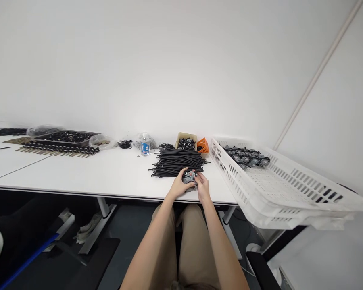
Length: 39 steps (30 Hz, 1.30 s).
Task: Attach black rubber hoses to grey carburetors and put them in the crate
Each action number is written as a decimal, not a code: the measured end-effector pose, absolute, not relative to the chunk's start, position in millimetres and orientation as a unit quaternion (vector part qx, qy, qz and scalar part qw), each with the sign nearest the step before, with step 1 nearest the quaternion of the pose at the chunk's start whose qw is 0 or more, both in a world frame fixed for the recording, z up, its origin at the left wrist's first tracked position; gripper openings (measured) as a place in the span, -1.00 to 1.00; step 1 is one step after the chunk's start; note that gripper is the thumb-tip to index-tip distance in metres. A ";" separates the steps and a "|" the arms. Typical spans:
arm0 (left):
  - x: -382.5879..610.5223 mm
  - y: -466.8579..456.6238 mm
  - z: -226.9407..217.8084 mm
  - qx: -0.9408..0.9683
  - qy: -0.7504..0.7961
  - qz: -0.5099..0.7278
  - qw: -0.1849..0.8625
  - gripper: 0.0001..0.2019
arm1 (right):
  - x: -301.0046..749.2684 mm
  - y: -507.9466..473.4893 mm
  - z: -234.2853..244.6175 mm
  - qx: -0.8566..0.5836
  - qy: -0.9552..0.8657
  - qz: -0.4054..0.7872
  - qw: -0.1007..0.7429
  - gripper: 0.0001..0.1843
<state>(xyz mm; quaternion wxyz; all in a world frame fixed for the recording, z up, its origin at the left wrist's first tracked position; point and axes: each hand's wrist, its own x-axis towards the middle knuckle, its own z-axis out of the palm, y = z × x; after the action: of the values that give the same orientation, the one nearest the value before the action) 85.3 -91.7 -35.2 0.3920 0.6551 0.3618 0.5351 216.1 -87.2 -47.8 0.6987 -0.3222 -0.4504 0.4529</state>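
Near the front edge of the white table, both my hands are closed around a small grey part [188, 176] with a short black piece at its upper right. My left hand [179, 184] wraps it from the left, thumb along its near side. From the right, my right hand [202, 186] grips it with fingertips at the black piece. Fingers cover much of the part, so its exact kind is unclear. Just behind my hands lies a pile of black rubber-like tubes [178, 161], stacked crosswise on the table.
A white perforated crate [278, 193] with several grey parts [248, 156] stands at the right, overhanging the table. Behind the tubes are a beige bin [181, 137], an orange basket [203, 144] and a water bottle [144, 146]. A dark tray [69, 137] of small parts sits left.
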 end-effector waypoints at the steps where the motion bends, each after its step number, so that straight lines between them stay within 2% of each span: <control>1: 85.3 -91.6 -35.5 0.655 0.363 0.535 0.392 -0.20 | 216.1 -87.0 -48.0 -0.323 -0.446 0.454 0.700 -0.56; 20: 85.9 -93.6 -34.8 0.654 0.371 0.537 0.383 -0.22 | 212.4 -89.3 -41.4 -0.329 -0.424 0.476 0.697 -0.53; 34: 86.7 -92.3 -35.1 0.658 0.372 0.529 0.386 -0.21 | 216.7 -91.2 -41.5 -0.301 -0.427 0.488 0.699 -0.66; 39: 87.0 -91.1 -36.2 0.658 0.367 0.533 0.386 -0.24 | 218.6 -88.6 -45.9 -0.296 -0.435 0.495 0.691 -0.59</control>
<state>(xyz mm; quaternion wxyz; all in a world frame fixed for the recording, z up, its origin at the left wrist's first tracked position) 87.0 -91.1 -36.2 0.3856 0.6577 0.3665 0.5334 218.6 -88.6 -45.9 0.6912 -0.2963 -0.4347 0.4955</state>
